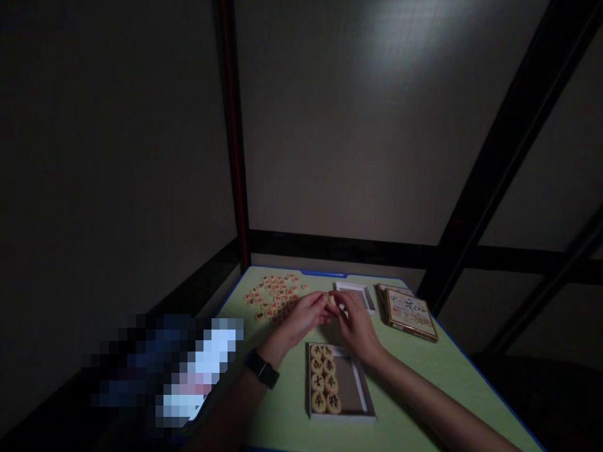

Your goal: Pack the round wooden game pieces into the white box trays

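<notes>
My left hand and my right hand meet above the green table, fingers pinched together around a small round wooden game piece. The left wrist wears a dark watch. Just below the hands lies an open shallow box with several round pieces bearing dark characters packed in its left half. A heap of loose round pieces with red and dark marks lies to the left of the hands.
A second white tray sits behind the hands. Printed box lids lie at the right. The table has a blue edge and stands in a dim corner, with dark wooden beams and pale walls behind. A blurred patch shows at the lower left.
</notes>
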Available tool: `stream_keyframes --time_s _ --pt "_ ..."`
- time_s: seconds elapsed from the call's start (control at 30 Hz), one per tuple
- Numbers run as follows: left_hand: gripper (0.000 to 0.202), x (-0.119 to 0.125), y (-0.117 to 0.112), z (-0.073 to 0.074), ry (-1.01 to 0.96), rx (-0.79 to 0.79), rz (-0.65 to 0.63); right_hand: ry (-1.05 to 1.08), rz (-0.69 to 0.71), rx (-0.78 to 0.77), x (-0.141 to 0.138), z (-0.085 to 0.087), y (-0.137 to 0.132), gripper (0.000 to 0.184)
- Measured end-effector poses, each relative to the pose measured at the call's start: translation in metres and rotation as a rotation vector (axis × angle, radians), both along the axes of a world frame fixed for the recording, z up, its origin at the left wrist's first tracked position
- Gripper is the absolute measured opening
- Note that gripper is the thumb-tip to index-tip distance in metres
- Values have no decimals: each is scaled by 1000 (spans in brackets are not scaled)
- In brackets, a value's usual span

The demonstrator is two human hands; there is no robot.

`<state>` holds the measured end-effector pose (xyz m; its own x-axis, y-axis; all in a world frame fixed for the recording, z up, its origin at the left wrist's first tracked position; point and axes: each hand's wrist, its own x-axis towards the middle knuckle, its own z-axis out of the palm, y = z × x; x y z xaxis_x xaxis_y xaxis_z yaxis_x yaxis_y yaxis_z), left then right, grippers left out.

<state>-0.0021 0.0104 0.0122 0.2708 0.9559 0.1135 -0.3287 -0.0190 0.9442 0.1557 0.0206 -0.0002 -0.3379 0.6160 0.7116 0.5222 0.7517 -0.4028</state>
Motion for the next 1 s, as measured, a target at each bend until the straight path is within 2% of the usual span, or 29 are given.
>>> stream_keyframes --time_s 0.07,0.13,0.27,0.43,0.63,0.83,1.0 --pt "37 7 3 1 -115 -46 -16 23 -56 1 2 -2 -3 24" --pt "37 10 6 0 -134 -83 -16 38 -83 -15 5 -4 -3 21" --pt "39 7 11 -6 -78 -110 -7 89 -68 -52 9 -7 -4 17" --pt "48 -4 12 -15 75 -93 59 53 8 -12 9 -6 -12 16" --pt "58 -5 3 -14 210 -9 43 -10 82 59 4 -6 -21 19" --pt "61 -1 -1 -13 228 -32 34 -141 9 106 6 -10 -19 22" --pt "64 -3 2 -18 286 12 14 -244 -60 73 10 -11 -15 23"
